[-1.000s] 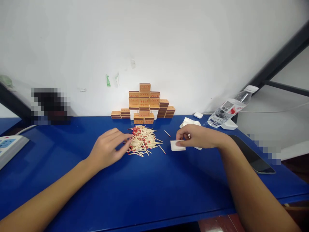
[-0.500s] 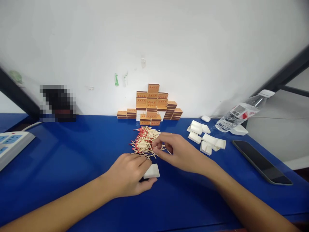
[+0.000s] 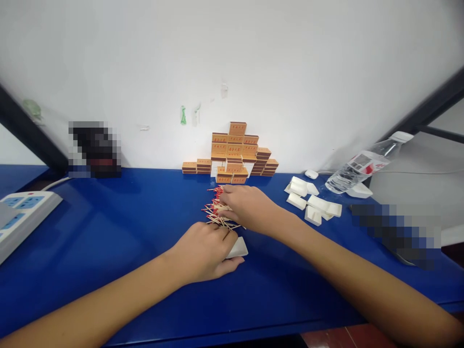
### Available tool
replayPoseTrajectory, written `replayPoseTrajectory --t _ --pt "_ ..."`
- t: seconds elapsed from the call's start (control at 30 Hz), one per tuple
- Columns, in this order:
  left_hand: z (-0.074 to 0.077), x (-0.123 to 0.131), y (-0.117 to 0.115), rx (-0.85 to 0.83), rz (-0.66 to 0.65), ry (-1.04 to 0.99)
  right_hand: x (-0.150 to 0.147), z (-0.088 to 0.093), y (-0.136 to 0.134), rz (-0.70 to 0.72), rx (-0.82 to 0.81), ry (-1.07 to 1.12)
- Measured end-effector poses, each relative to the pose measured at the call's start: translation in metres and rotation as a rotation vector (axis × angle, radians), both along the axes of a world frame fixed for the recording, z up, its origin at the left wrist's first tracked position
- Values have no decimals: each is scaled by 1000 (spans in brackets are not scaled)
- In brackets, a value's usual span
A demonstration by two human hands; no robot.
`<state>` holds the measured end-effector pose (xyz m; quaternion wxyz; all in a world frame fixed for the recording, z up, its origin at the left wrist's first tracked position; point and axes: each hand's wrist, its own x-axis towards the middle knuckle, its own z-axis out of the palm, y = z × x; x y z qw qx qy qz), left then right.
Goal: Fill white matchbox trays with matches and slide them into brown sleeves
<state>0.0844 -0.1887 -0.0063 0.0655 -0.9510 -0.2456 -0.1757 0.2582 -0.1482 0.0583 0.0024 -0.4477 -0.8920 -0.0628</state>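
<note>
My left hand (image 3: 205, 253) is closed on a small white matchbox tray (image 3: 238, 247), thumb along its near side and fingers curled over its far side. The tray rests low at the blue table, just in front of a loose pile of red-tipped matches (image 3: 213, 210). Over that pile is my right hand (image 3: 246, 205), its fingers bent down and drawn in among the matches. Exactly which sticks it grips is hidden behind the fingers. Stacked orange matchboxes (image 3: 235, 149) stand behind the pile against the wall.
Several white trays (image 3: 319, 207) lie to the right, with a small white case (image 3: 311, 174) behind them. A tilted water bottle (image 3: 362, 166) leans further right, near a blurred-out flat object (image 3: 397, 237). On the left are a power strip (image 3: 32, 217) and a blurred dark object (image 3: 97, 152).
My right hand has moved forward and left over the match pile, covering more of it. My left hand still holds the tray. The whole view has shifted slightly.
</note>
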Motion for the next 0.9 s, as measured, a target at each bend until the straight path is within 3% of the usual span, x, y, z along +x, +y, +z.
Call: replayPoseTrajectory --t 0.17,0.3,0.53,0.9 --pt "1 -2 5 -23 14 -11 2 1 -2 -9 6 -20" --pt "-1 -4 9 -86 97 -33 10 -2 2 -16 1 -6" --pt "2 -7 15 -174 219 -11 50 -8 9 -63 -13 79" --pt "10 -8 20 -341 213 -123 101 -18 11 -62 -13 272"
